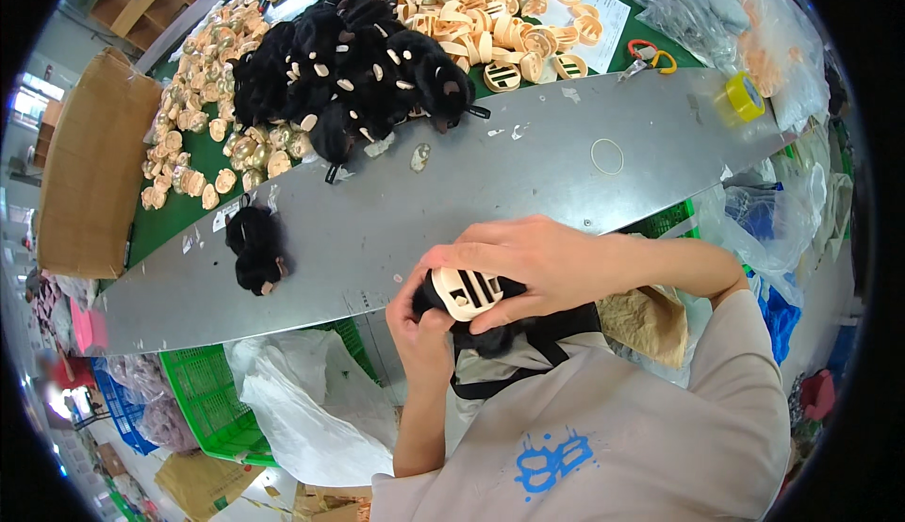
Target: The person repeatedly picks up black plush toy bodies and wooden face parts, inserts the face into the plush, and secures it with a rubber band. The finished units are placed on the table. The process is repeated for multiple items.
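Note:
My left hand [419,324] is closed round a black plush toy [487,341], held close to my body at the table's near edge. Against the plush sits a cream plastic case [465,293] with dark slots in its face. My right hand [533,263] grips this case from above and from the right, fingers over its top and thumb at its lower side. The covered part of the toy is hidden by my hands. A second black plush toy [256,249] lies alone on the grey metal tabletop [509,169], to the left.
Black plush toys [344,65] are heaped at the back, beside many cream plastic cases [481,4]. Scissors [650,57], yellow tape [745,96] and a rubber band [607,156] lie at the right. A cardboard box [94,164] stands left; a green crate [203,404] sits below the edge.

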Demonstrator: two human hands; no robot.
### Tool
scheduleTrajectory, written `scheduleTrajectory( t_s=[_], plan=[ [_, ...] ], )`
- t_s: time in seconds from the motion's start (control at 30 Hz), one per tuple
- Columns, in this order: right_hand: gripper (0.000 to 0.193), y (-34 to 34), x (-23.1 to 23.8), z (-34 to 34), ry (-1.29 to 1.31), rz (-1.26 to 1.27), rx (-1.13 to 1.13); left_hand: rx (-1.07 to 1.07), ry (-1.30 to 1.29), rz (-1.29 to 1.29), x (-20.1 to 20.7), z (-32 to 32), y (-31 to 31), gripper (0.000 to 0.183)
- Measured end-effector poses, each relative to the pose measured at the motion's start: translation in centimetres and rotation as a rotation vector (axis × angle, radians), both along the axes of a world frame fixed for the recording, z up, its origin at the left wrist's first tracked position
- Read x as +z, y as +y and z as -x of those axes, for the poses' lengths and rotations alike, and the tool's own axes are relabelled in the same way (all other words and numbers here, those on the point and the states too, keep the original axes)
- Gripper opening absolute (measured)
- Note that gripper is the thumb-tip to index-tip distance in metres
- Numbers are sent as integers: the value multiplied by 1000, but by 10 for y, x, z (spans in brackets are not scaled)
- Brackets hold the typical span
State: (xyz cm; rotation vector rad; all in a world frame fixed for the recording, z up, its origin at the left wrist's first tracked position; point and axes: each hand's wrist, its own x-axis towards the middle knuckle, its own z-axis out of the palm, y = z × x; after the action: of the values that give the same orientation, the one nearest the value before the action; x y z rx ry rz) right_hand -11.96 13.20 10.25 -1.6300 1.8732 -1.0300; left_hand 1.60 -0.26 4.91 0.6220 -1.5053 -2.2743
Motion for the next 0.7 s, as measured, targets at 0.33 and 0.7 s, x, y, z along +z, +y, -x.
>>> scheduleTrajectory(
  t_s=[0.33, 0.7],
  plan=[
    [54, 2, 5, 23, 102, 185, 267, -178, -69, -13, 5, -8, 0, 28],
    [23, -23, -7, -7, -20, 404, -88, 76, 107, 856, 20, -12, 15, 40]
  ],
)
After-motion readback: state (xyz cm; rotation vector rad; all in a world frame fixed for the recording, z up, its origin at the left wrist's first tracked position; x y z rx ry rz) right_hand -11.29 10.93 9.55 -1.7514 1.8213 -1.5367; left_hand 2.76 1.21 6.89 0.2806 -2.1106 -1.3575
